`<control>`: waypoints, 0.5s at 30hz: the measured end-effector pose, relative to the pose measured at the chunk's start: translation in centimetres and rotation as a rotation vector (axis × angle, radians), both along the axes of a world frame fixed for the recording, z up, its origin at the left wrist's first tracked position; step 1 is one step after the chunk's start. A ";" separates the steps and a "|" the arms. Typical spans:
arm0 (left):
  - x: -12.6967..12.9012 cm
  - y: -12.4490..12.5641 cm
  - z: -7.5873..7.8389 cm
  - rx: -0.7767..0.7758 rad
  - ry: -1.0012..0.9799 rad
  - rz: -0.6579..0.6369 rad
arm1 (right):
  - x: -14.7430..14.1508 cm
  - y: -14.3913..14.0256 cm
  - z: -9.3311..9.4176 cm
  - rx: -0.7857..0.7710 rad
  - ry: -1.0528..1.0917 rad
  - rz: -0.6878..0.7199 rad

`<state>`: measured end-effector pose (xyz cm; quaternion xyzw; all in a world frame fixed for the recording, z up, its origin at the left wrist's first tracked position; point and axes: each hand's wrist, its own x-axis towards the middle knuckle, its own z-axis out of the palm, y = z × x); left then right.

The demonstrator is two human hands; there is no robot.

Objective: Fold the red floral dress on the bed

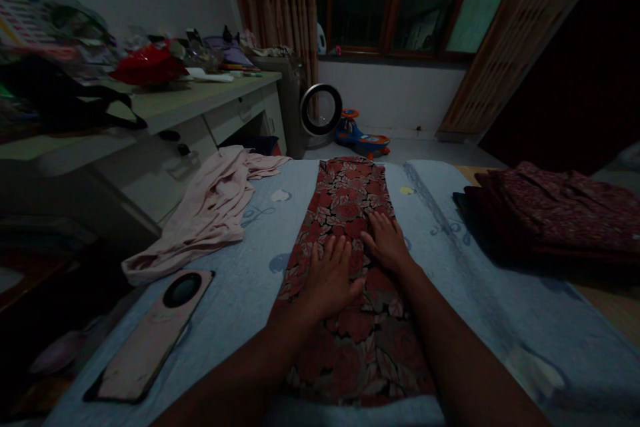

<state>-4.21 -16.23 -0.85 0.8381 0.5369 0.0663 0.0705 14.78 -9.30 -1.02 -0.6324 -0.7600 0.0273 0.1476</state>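
A red floral cloth garment, folded into a long strip, lies flat on the light blue bed cover. My left hand rests palm down on its middle, fingers spread. Slightly farther up, my right hand lies flat at the strip's right side, fingers stretched out. Both hands touch the fabric and grip nothing. What kind of garment it is, I cannot tell.
Left on the bed are a crumpled pale pink garment and a phone. A stack of folded dark red clothes sits at the right. Beyond the bed stand a cluttered desk, an open-doored washing machine and a blue-orange ride-on toy.
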 end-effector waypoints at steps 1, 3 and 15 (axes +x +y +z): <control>0.0 0.0 0.0 0.001 0.001 0.001 | 0.1 0.0 0.1 0.040 0.036 0.041; -0.1 -0.1 0.1 0.005 -0.001 0.000 | 0.1 0.0 0.4 0.115 0.120 0.163; -0.1 -0.1 0.1 0.004 -0.016 -0.008 | -1.4 -0.6 0.0 -0.038 0.053 0.285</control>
